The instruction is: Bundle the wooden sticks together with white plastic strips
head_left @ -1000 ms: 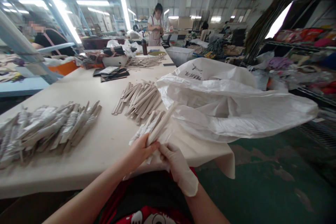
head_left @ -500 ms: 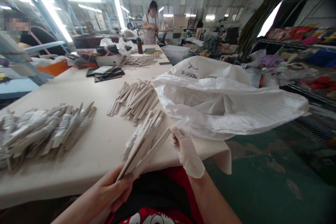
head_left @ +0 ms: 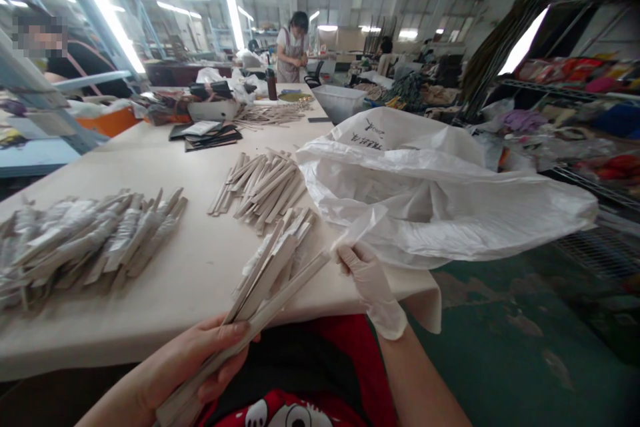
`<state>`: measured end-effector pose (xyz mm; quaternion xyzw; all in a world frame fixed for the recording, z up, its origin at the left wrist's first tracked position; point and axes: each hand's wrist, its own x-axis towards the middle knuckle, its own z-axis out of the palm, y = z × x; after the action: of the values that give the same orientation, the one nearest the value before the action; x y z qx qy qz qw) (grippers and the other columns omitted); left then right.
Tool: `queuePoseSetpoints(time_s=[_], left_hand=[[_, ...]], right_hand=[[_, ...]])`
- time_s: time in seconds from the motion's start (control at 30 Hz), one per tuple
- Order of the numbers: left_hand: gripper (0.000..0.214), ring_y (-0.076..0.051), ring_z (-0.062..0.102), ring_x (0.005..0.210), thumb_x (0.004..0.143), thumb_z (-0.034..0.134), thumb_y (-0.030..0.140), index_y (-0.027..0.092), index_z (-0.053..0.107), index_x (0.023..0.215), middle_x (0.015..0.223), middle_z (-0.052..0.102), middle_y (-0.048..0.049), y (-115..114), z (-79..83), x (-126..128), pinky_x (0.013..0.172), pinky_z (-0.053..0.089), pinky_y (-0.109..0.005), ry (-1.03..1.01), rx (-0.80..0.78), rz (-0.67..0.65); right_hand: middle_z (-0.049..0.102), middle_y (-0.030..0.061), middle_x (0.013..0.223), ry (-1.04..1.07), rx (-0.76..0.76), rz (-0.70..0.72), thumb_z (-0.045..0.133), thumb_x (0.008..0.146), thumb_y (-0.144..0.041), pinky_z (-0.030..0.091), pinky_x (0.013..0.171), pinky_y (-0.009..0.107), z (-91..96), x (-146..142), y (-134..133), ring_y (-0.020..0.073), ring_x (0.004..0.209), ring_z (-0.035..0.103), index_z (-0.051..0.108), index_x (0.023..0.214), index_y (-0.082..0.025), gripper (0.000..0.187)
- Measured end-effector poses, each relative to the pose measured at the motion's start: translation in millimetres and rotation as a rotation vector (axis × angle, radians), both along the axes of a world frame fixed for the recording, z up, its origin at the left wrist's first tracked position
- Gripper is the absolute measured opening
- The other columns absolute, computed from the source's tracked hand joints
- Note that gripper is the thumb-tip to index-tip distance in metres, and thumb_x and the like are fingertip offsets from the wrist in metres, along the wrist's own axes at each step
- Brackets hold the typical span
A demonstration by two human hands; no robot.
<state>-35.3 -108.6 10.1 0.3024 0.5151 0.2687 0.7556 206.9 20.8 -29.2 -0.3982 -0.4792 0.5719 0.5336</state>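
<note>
My left hand (head_left: 215, 353), bare, is closed around a bunch of long flat beige strips (head_left: 260, 280) that slants up and to the right. One strip lies apart from the others, its far end reaching my right fingertips. My right hand (head_left: 365, 280), in a pale thin glove, is pinched at that end, on what looks like clear plastic film (head_left: 367, 223). Just beyond the held strips lies a bundle partly wrapped in clear plastic (head_left: 295, 230). A loose pile of similar strips (head_left: 270, 187) sits farther back on the table.
Plastic-wrapped strip bundles (head_left: 100, 233) lie on the left of the cream-covered table (head_left: 210, 273). A large open white plastic bag (head_left: 450, 213) overhangs the right edge. Black flat pieces (head_left: 213, 138) lie farther back. A co-worker (head_left: 293, 50) stands beyond; another person (head_left: 85, 67) is at left.
My right hand has shifted slightly right, and a flap of clear film stands up more plainly beside it. The strips' lower ends now show below my left hand. The view has shifted slightly.
</note>
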Motion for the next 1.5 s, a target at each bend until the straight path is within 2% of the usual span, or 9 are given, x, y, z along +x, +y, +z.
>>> queuePoseSetpoints(time_s=[0.17, 0.37, 0.57, 0.67, 0.9, 1.07, 1.23, 1.4, 1.5], left_hand=[[0.036, -0.003, 0.031, 0.032, 0.075, 0.055, 0.051, 0.015, 0.055, 0.081, 0.046, 0.047, 0.0056, 8, -7.3, 5, 0.034, 0.017, -0.018, 0.107, 0.131, -0.030], [0.042, -0.004, 0.039, 0.034, 0.069, 0.056, 0.058, 0.017, 0.046, 0.075, 0.049, 0.051, 0.0055, 32, -14.5, 27, 0.035, 0.028, -0.016, 0.248, 0.282, -0.002], [0.042, -0.006, 0.041, 0.034, 0.067, 0.059, 0.053, 0.018, 0.048, 0.087, 0.048, 0.050, 0.0073, 35, -26.9, 25, 0.033, 0.030, -0.017, 0.409, 0.368, 0.058], [0.040, -0.007, 0.039, 0.035, 0.068, 0.059, 0.050, 0.019, 0.048, 0.090, 0.047, 0.048, 0.0079, 33, -33.1, 19, 0.034, 0.030, -0.018, 0.471, 0.420, 0.155], [0.025, -0.008, 0.039, 0.041, 0.068, 0.058, 0.041, 0.019, 0.049, 0.068, 0.046, 0.044, 0.0071, 31, -32.0, 19, 0.038, 0.030, -0.018, 0.596, 0.470, 0.058], [0.023, -0.009, 0.040, 0.045, 0.071, 0.054, 0.041, 0.019, 0.050, 0.068, 0.050, 0.043, 0.0061, 35, -29.8, 22, 0.042, 0.033, -0.020, 0.652, 0.576, 0.112], [0.026, -0.012, 0.045, 0.047, 0.072, 0.048, 0.044, 0.019, 0.049, 0.063, 0.047, 0.047, 0.0049, 61, -18.1, 7, 0.047, 0.035, -0.022, 0.890, 0.607, 0.136], [0.025, -0.013, 0.046, 0.046, 0.069, 0.046, 0.040, 0.019, 0.050, 0.057, 0.046, 0.047, 0.0038, 115, -17.2, 5, 0.047, 0.033, -0.023, 1.048, 0.597, 0.067], [0.027, -0.013, 0.044, 0.050, 0.069, 0.048, 0.043, 0.019, 0.049, 0.057, 0.050, 0.045, 0.0039, 122, -14.8, 1, 0.048, 0.030, -0.023, 1.126, 0.643, 0.069]], right_hand=[[0.050, -0.0038, 0.048, -0.082, -0.033, 0.081, 0.064, 0.069, -0.039, 0.026, 0.042, 0.023, -3.0, -7, -7, 0.0080, 0.043, 0.037, 0.057, 0.055, -0.018, 0.026], [0.052, -0.0038, 0.054, -0.134, -0.059, 0.445, 0.062, 0.071, -0.030, 0.032, 0.048, 0.023, -7.9, -46, -40, 0.0099, 0.050, 0.042, 0.064, 0.065, -0.017, 0.014], [0.058, -0.0019, 0.066, -0.133, 0.018, 0.414, 0.059, 0.074, -0.031, 0.036, 0.058, 0.024, -4.1, -55, -49, 0.0120, 0.061, 0.046, 0.067, 0.076, -0.018, 0.015], [0.057, -0.0010, 0.064, -0.036, -0.029, 0.541, 0.062, 0.072, -0.035, 0.036, 0.052, 0.024, 0.5, -51, -46, 0.0114, 0.055, 0.045, 0.067, 0.078, -0.019, 0.018], [0.039, -0.0058, 0.046, 0.290, -0.284, 0.100, 0.058, 0.070, -0.052, 0.027, 0.040, 0.022, -10.4, -53, -32, 0.0078, 0.040, 0.030, 0.066, 0.080, -0.020, 0.035], [0.040, -0.0065, 0.045, 0.265, -0.329, 0.316, 0.067, 0.065, -0.046, 0.018, 0.038, 0.020, -21.4, -82, -53, 0.0048, 0.040, 0.028, 0.065, 0.070, -0.015, 0.031], [0.028, -0.0115, 0.040, 0.553, -0.424, 0.186, 0.061, 0.071, -0.048, 0.012, 0.033, 0.018, -19.9, -52, -22, 0.0032, 0.035, 0.015, 0.065, 0.091, -0.016, 0.038], [0.057, -0.0043, 0.058, 0.784, -0.451, 0.174, 0.065, 0.070, -0.026, 0.040, 0.046, 0.017, -19.1, -36, -1, 0.0053, 0.046, 0.046, 0.065, 0.093, -0.015, 0.025], [0.067, 0.0015, 0.079, 0.868, -0.467, 0.229, 0.060, 0.075, -0.027, 0.049, 0.066, 0.023, -15.8, -30, -4, 0.0108, 0.069, 0.060, 0.065, 0.094, -0.016, 0.022]])
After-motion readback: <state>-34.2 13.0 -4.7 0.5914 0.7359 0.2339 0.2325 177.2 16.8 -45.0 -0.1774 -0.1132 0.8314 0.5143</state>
